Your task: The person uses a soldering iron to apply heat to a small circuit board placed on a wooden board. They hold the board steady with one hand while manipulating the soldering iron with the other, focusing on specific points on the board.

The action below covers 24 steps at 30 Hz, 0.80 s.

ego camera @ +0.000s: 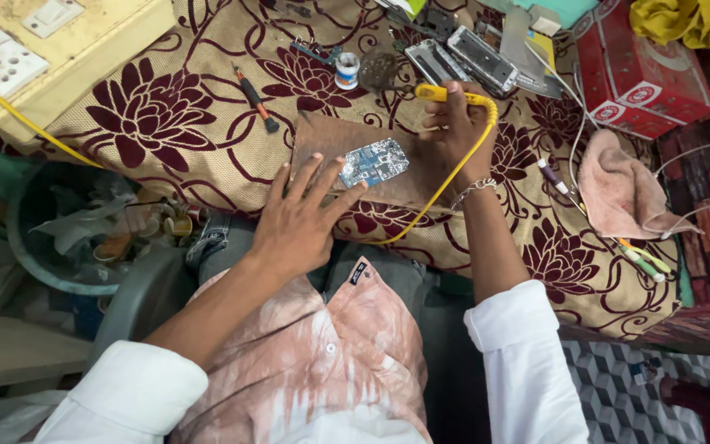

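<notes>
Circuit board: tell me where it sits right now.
The circuit board lies on a brown pad mid-frame, at the left hand's fingertips, just left of the right hand.

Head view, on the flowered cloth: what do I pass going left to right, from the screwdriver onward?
Screwdriver → left hand → circuit board → right hand holding the yellow-handled tool → pink cloth.

Left of the circuit board (374, 162) we see open floral cloth (166, 107), only a screwdriver (256, 99) crossing it; behind the board, a small jar (347, 71) and metal parts (462, 56) crowd close.
</notes>
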Tool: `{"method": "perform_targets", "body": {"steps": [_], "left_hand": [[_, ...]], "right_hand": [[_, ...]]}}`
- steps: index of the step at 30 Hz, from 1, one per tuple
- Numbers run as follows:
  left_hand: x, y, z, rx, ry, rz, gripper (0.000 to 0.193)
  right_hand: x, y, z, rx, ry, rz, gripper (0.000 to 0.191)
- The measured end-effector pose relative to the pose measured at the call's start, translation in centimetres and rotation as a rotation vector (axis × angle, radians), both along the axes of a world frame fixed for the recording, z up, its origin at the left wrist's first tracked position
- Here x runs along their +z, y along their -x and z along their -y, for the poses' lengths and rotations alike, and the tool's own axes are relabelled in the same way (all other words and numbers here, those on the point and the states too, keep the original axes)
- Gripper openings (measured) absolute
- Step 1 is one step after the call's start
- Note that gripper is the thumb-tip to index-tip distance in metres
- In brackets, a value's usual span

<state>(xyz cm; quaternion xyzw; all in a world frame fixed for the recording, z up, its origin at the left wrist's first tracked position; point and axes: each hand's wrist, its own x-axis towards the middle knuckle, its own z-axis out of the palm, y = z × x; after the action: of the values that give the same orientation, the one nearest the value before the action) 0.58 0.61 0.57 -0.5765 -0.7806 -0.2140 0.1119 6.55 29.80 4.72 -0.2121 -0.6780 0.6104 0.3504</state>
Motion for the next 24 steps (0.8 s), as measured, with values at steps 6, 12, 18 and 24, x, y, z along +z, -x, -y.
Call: {"method": "perform_targets", "body": {"steps": [6,12,18,24], "left_hand": [[-0.1,0.0,-0.1,-0.004,0.002,0.016,0.084],[0.0,0.0,-0.1,-0.003,-0.009,0.002,0.085],[-0.1,-0.1,-0.1,0.004,0.029,0.021,0.087],[0.0,0.0,-0.2,0.011,0.058,0.007,0.089]], "right_hand": [[0.4,-0.2,0.0,-0.115,-0.140,0.026,0.031],[0.2,-0.9,-0.3,-0.135,-0.091,-0.083,0.024],[-0.6,-3.6,-1.1,-0.222,-0.137,-0.108,0.021],[-0.3,-4.4,-1.4,-0.281,-0.085,-0.064,0.026]]}}
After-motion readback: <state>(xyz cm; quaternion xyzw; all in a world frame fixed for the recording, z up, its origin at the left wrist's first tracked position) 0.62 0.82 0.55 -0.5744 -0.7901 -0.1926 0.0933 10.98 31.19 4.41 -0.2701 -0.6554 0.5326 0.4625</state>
